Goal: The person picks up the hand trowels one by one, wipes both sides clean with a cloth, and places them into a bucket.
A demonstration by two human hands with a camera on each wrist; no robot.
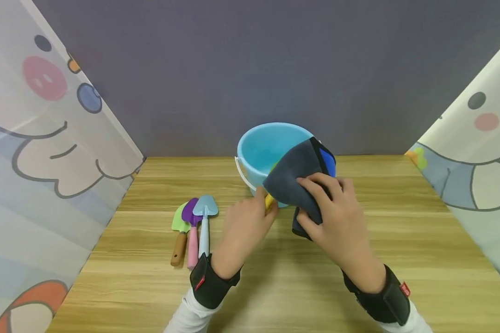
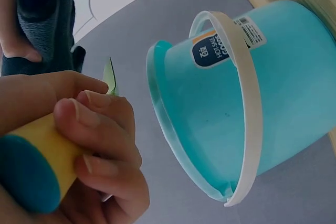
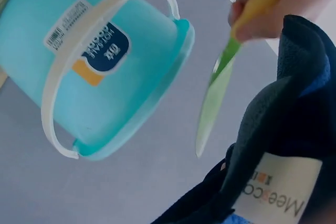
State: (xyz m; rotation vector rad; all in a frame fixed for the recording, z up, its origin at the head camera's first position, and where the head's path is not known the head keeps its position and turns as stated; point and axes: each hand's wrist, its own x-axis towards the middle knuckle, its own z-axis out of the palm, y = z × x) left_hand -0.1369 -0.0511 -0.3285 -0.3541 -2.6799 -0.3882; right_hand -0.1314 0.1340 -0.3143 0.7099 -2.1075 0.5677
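My left hand (image 1: 243, 226) grips the yellow handle of a small green-bladed trowel (image 3: 216, 106); the handle's end is blue-green in the left wrist view. The blade points upward, apart from the bucket in both wrist views. My right hand (image 1: 337, 219) holds a dark grey cloth (image 1: 293, 173) with a blue side and a white label, folded over the fingers. In the head view the cloth hides most of the trowel. Behind both hands stands a light blue bucket (image 1: 250, 155) with a white handle. Whether the cloth touches the blade cannot be told.
Left of my left hand, three toy trowels lie side by side on the wooden table (image 1: 400, 231): a green one (image 1: 179, 224) with a brown handle, a purple one (image 1: 192, 231) with a pink handle, and a light blue one (image 1: 204, 222). A grey wall rises behind.
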